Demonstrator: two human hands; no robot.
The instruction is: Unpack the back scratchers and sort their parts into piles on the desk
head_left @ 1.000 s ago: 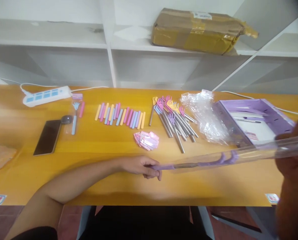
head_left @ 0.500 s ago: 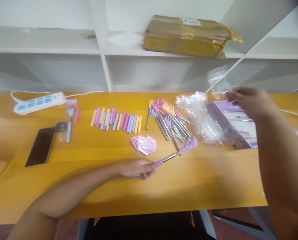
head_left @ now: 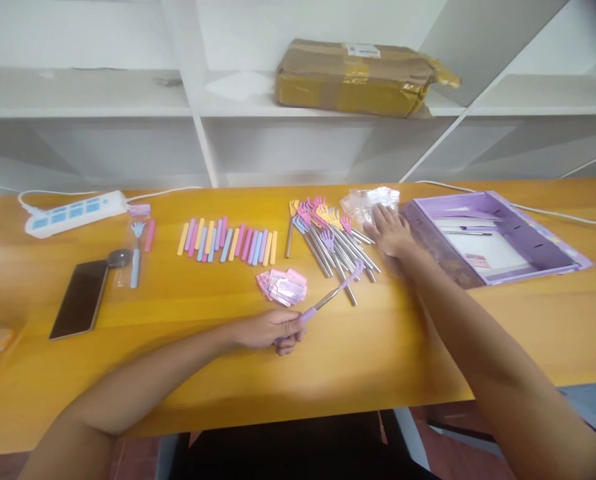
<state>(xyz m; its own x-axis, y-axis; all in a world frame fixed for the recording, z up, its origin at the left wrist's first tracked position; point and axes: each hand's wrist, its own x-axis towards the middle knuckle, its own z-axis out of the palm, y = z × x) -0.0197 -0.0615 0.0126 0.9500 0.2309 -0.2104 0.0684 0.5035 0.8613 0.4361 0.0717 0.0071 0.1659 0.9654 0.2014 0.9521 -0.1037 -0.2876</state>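
Observation:
My left hand (head_left: 278, 328) is closed round the purple grip of a back scratcher (head_left: 329, 297), its hand-shaped purple head pointing up and to the right. My right hand (head_left: 392, 230) lies with fingers spread on a heap of clear plastic bags (head_left: 371, 202), partly covering it. Beside it is a pile of back scratcher rods (head_left: 341, 243) with metal shafts and pink, yellow, blue and purple heads. Pink printed cards (head_left: 283, 287) lie in a small stack behind my left hand. Further left, several coloured grip sleeves (head_left: 228, 241) form a loose row.
A purple open box (head_left: 523, 233) with a pen in it stands at the right. At the left are a phone (head_left: 81, 299), a power strip (head_left: 75, 213), a round dark object (head_left: 119, 258) and a bagged blue back scratcher (head_left: 136, 257). A taped carton (head_left: 353, 80) sits on the shelf.
My right hand has come down and left from above the purple box onto the plastic bags, which now look flattened. My left hand still holds the back scratcher. The view has shifted slightly.

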